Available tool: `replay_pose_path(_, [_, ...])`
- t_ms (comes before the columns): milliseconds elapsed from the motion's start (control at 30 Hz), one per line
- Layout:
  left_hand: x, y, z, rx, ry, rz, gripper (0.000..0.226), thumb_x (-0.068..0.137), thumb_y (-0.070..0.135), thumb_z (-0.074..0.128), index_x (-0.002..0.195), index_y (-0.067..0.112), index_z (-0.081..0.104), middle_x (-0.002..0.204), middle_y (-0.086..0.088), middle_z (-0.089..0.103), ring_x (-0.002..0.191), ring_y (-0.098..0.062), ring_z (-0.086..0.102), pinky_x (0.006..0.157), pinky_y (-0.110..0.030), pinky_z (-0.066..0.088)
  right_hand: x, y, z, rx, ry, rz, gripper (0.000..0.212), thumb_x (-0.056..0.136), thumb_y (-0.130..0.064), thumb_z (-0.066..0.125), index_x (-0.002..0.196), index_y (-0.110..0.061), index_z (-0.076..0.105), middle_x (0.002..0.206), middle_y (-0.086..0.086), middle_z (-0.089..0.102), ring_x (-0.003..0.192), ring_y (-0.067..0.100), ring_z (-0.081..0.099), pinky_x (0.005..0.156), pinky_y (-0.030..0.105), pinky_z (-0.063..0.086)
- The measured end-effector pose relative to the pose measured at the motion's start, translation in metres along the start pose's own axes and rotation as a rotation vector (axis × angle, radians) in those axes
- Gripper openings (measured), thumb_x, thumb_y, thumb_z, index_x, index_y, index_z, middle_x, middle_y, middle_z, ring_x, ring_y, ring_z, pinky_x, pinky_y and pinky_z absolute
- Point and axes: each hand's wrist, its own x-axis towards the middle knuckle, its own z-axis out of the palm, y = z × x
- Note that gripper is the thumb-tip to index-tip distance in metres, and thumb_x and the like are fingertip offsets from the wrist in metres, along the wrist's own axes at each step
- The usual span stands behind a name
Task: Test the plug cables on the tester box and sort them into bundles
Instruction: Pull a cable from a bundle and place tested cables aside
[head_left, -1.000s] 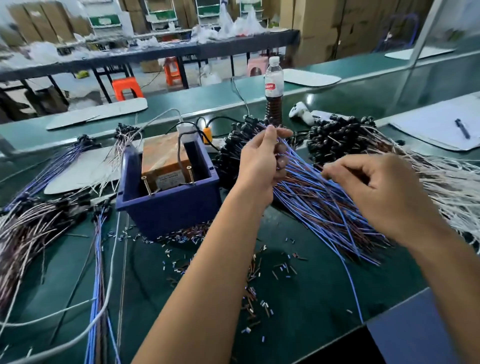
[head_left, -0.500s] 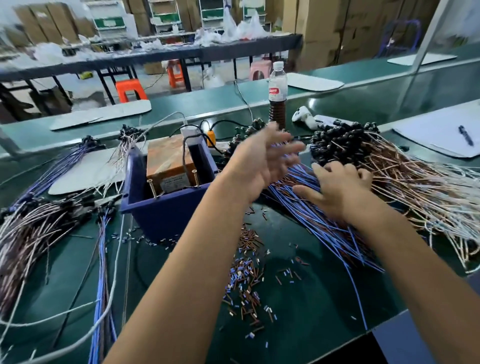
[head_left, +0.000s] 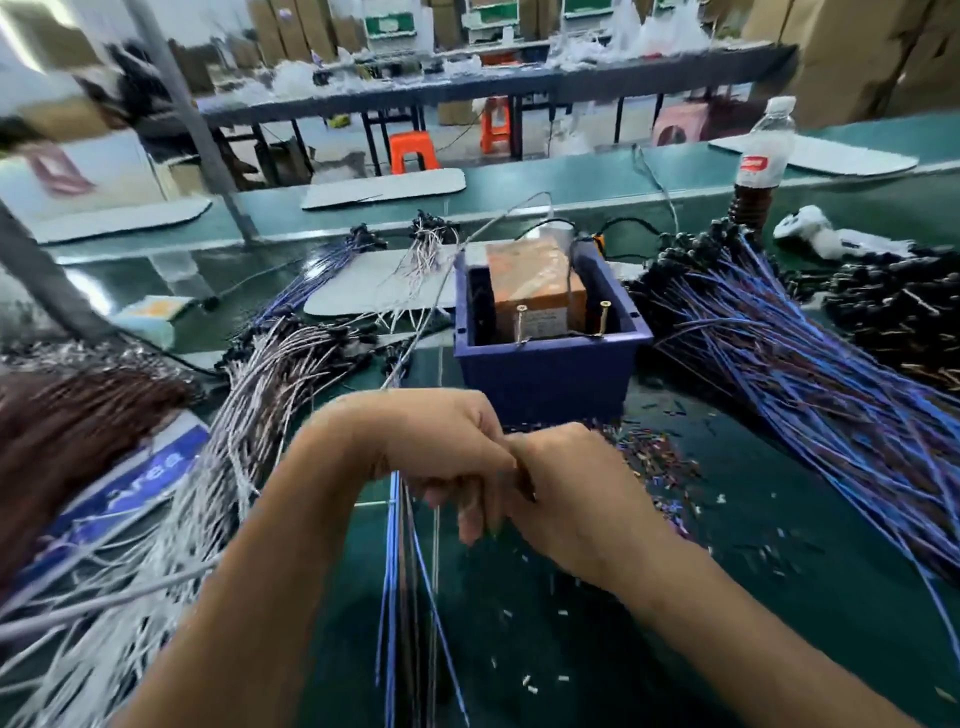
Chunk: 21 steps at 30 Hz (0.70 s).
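Note:
The blue tester box (head_left: 545, 374) stands mid-table with an orange block and two brass pins inside. Just in front of it my left hand (head_left: 415, 441) and my right hand (head_left: 571, 499) meet, knuckles touching. My left hand's fingers curl round a few thin blue plug cables (head_left: 397, 582) that hang down towards me. My right hand grips the same cables by a dark plug end; its fingertips are hidden. A large pile of blue cables (head_left: 805, 374) fans out right of the box. Sorted white-grey cables (head_left: 249, 415) and brown cables (head_left: 67, 431) lie on the left.
Black plug heads (head_left: 893, 312) are heaped at the far right, with a drink bottle (head_left: 761, 166) and a white handheld device (head_left: 815, 234) behind. Cut wire snippets (head_left: 654, 467) litter the green mat. A blue-and-white carton (head_left: 130, 488) lies under the left bundles.
Both hands left the blue pile on the right and came together in front of the tester box, carrying a few blue cables. The view swung left.

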Motion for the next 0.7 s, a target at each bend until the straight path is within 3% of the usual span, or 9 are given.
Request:
replay_pose_path(167, [-0.01,-0.036,-0.007,0.182,0.221,-0.37,0.032,0.086,0.006,0.045,0.081,0.0,0.076,0.068,-0.005,0.076,0.051,-0.013,0.07,0.045,-0.017,0.049,0.04,-0.047,0.036,0.145,-0.058,0.046,0.013,0.086,-0.017,0.058,0.087,-0.017,0.071,0.087,0.007,0.074,0.085,0.036,0.068,0.069,0.042,0.057])
replay_pose_path(267, [-0.005,-0.063,-0.013,0.292,0.521,-0.426,0.024,0.084,0.011,0.051,0.065,0.007,0.066,0.06,-0.005,0.071,0.058,-0.024,0.072,0.063,-0.032,0.062,0.065,-0.059,0.056,0.125,0.001,0.153,0.005,0.093,-0.017,0.056,0.089,-0.015,0.055,0.09,0.011,0.066,0.087,0.04,0.066,0.061,0.036,0.047])
replay_pose_path(367, [0.007,-0.078,-0.018,0.38,0.739,-0.443,0.022,0.079,0.016,0.058,0.059,0.015,0.05,0.062,-0.004,0.055,0.072,-0.032,0.067,0.071,-0.033,0.056,0.078,-0.062,0.071,0.049,-0.014,0.169,0.017,0.101,-0.028,0.054,0.109,-0.013,0.053,0.101,0.011,0.064,0.093,0.035,0.065,0.064,0.032,0.038])
replay_pose_path(467, [0.024,-0.087,-0.026,0.331,0.844,-0.479,0.026,0.084,0.024,0.064,0.065,0.013,0.048,0.079,-0.011,0.061,0.08,-0.034,0.06,0.073,-0.033,0.047,0.081,-0.055,0.078,-0.023,-0.032,0.15,0.019,0.104,-0.026,0.048,0.111,-0.012,0.058,0.104,0.014,0.066,0.096,0.036,0.066,0.066,0.031,0.038])
replay_pose_path(567, [0.042,-0.093,-0.035,0.278,0.869,-0.481,0.026,0.091,0.033,0.067,0.1,0.009,0.068,0.115,-0.017,0.069,0.106,-0.037,0.066,0.081,-0.037,0.048,0.083,-0.051,0.078,-0.07,-0.057,0.172,0.021,0.105,-0.029,0.045,0.107,-0.011,0.056,0.103,0.017,0.065,0.098,0.037,0.064,0.068,0.033,0.039])
replay_pose_path(633, [0.049,-0.095,-0.039,0.261,0.878,-0.486,0.028,0.091,0.025,0.064,0.113,0.008,0.068,0.122,-0.017,0.067,0.114,-0.038,0.064,0.084,-0.038,0.049,0.085,-0.053,0.077,-0.106,-0.056,0.163,0.016,0.105,-0.027,0.045,0.102,-0.013,0.054,0.1,0.016,0.067,0.093,0.037,0.065,0.067,0.034,0.043])
replay_pose_path(700, [0.053,-0.093,-0.039,0.238,0.883,-0.481,0.022,0.088,0.015,0.058,0.107,0.01,0.067,0.12,-0.017,0.067,0.111,-0.038,0.064,0.079,-0.035,0.045,0.085,-0.055,0.078,-0.13,-0.058,0.151,0.012,0.104,-0.022,0.045,0.105,-0.013,0.052,0.1,0.016,0.067,0.092,0.036,0.066,0.065,0.035,0.043])
